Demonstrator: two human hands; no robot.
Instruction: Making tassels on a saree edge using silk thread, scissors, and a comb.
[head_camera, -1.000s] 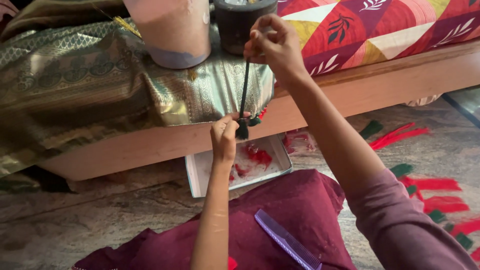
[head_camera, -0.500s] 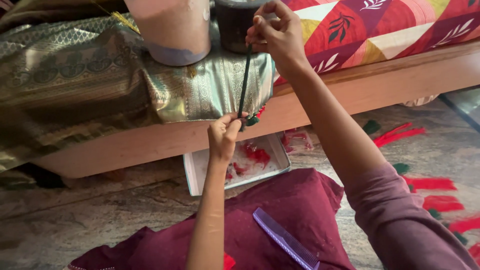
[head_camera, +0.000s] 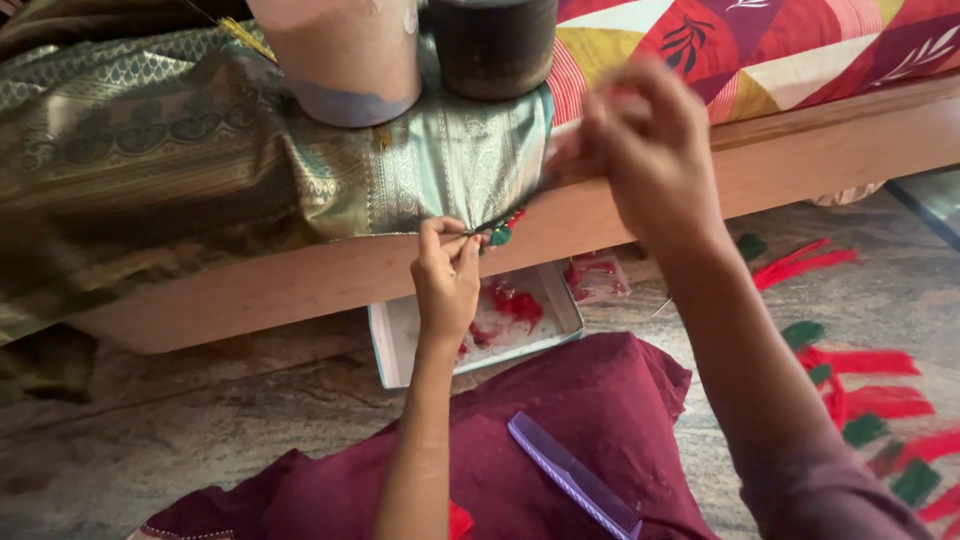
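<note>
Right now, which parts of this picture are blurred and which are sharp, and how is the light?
In the head view, the right hand is smeared by motion blur, fingers indistinct; the left hand, pinching the edge of the green-gold cloth, is fairly sharp, as is the purple comb; light is soft and even, no hard shadows, only a mild sheen on the cloth.

Bare hands, one sleeved arm, maroon clothing

The left hand and its forearm are bare, with no ring or bangle showing. The right hand is blurred; its arm goes into a dusty mauve sleeve at 5 o'clock. Deep maroon cloth covers the lap at 6 o'clock, its lower hem edged pale.
</note>
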